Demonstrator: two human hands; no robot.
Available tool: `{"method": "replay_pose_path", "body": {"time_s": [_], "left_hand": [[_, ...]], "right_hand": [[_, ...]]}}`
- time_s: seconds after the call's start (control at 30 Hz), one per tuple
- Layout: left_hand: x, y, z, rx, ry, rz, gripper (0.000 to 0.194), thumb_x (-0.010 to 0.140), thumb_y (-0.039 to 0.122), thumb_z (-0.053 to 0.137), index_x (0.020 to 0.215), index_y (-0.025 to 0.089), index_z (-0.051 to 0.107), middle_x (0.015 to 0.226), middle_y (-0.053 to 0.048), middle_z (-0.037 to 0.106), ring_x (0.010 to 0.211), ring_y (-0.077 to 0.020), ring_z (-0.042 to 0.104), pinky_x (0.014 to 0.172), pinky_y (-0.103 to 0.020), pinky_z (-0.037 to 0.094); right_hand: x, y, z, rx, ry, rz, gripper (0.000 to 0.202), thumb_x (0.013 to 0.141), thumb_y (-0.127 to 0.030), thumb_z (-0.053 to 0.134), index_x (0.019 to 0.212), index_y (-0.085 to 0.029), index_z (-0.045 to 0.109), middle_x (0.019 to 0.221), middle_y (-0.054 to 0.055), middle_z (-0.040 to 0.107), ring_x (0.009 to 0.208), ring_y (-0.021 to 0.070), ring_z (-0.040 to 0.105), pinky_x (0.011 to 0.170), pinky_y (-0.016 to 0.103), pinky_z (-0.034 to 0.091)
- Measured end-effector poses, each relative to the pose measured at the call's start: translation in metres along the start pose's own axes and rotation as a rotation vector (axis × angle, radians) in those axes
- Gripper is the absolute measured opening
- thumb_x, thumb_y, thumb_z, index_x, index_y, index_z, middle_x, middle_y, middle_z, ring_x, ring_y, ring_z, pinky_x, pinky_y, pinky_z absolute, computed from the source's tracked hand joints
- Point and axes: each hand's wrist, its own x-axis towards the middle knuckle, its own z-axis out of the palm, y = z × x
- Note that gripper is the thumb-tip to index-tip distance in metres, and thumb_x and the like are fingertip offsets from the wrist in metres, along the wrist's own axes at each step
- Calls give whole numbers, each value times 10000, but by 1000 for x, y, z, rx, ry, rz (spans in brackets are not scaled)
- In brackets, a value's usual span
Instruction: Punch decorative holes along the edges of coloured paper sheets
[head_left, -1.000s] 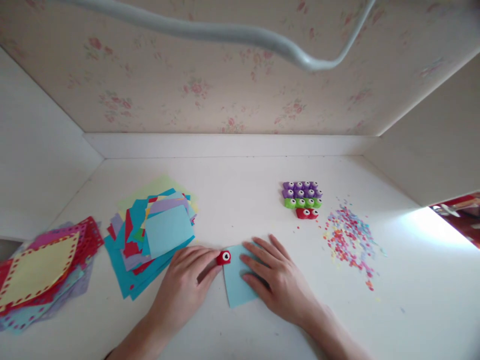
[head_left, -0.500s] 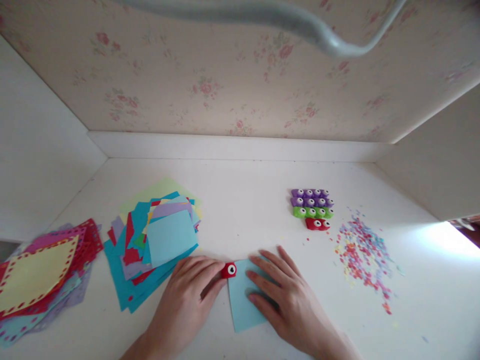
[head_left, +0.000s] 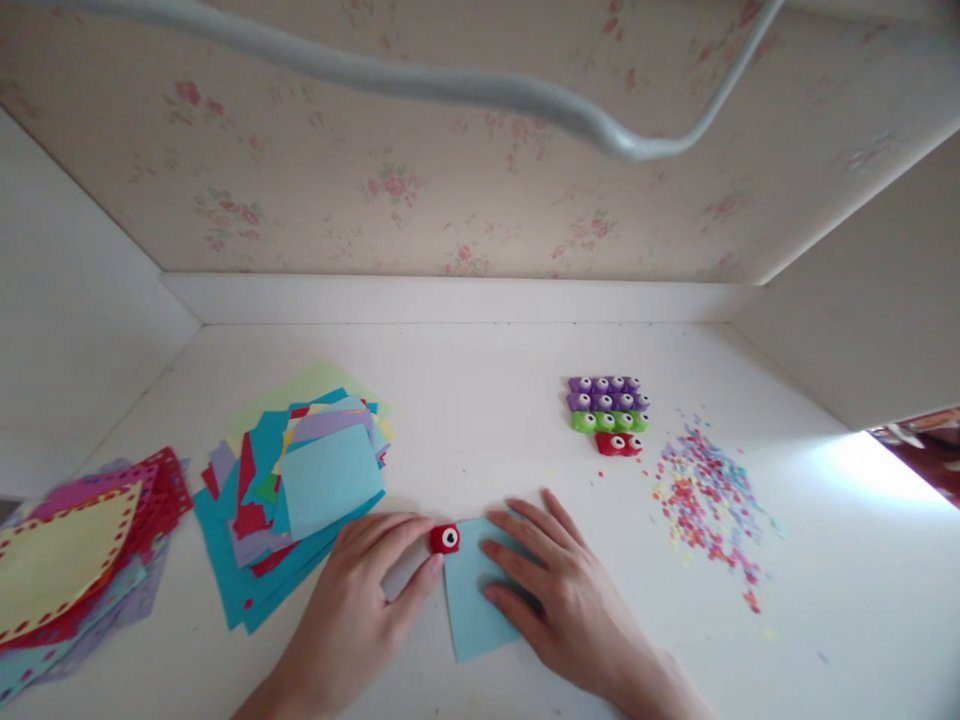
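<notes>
A small red craft hole punch (head_left: pixel 445 539) sits at the upper left corner of a light blue sheet of paper (head_left: pixel 469 610). My left hand (head_left: pixel 367 585) holds the punch from its left side, index fingertip at the back and thumb tip at its lower edge. Whether the paper's corner is inside the punch I cannot tell. Spread across the right part of the sheet lies my right hand (head_left: pixel 555 590), fingers apart and pressing the paper to the white table. It covers the sheet's right side.
Left of my hands lies a pile of coloured paper (head_left: pixel 334 480); farther left, paper with punched borders (head_left: pixel 67 550) is stacked. Purple, green and red punches (head_left: pixel 609 400) stand in rows at the back right. Loose confetti (head_left: pixel 705 490) is scattered to their right. A grey cable (head_left: pixel 450 85) hangs above.
The camera view has shifted slightly, so everything appears a little farther left. My left thumb and index finger have spread somewhat around the red punch. My right hand stays on the paper.
</notes>
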Motion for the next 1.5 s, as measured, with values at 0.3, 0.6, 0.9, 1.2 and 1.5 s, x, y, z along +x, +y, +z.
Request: {"method": "replay_pose_path", "body": {"time_s": [0.3, 0.6, 0.9, 1.2, 1.5], "left_hand": [[21, 11, 2, -183, -87, -222, 238, 943, 422, 527, 1027, 269, 689, 1021, -7, 722, 758, -154, 674, 690, -260, 566], [31, 9, 1, -168, -179, -145, 264, 945, 374, 506, 851, 246, 717, 888, -25, 723, 811, -183, 677, 751, -291, 548], [41, 10, 13, -19, -249, -192, 221, 875, 222, 500, 663, 214, 565, 756, -16, 613, 681, -166, 615, 646, -271, 480], [50, 6, 4, -70, -358, -196, 235, 868, 327, 526, 684, 197, 595, 766, -4, 610, 588, -133, 594, 502, -219, 459], [31, 5, -16, -49, -294, -141, 316, 963, 397, 458, 878, 221, 706, 932, -40, 683, 908, -189, 646, 851, -317, 516]], "right_hand": [[-1, -3, -2, 68, 16, 45, 333, 945, -380, 564, 1265, -312, 625, 1391, 25, 575, 1322, 300, 469, 1166, 613, 232], [-2, -4, -4, 117, 67, 46, 315, 944, -410, 566, 1238, -324, 639, 1346, 20, 610, 1290, 278, 502, 1167, 583, 243], [-4, -3, 0, 102, 63, 40, 313, 938, -397, 574, 1234, -316, 636, 1363, 24, 595, 1293, 286, 489, 1162, 580, 232], [-7, -3, -1, 105, 82, 19, 304, 935, -390, 578, 1217, -298, 645, 1357, 41, 599, 1288, 285, 499, 1156, 580, 239], [-7, -2, 3, 95, 103, 26, 302, 948, -405, 557, 1212, -287, 643, 1359, 47, 594, 1291, 261, 496, 1170, 545, 225]]}}
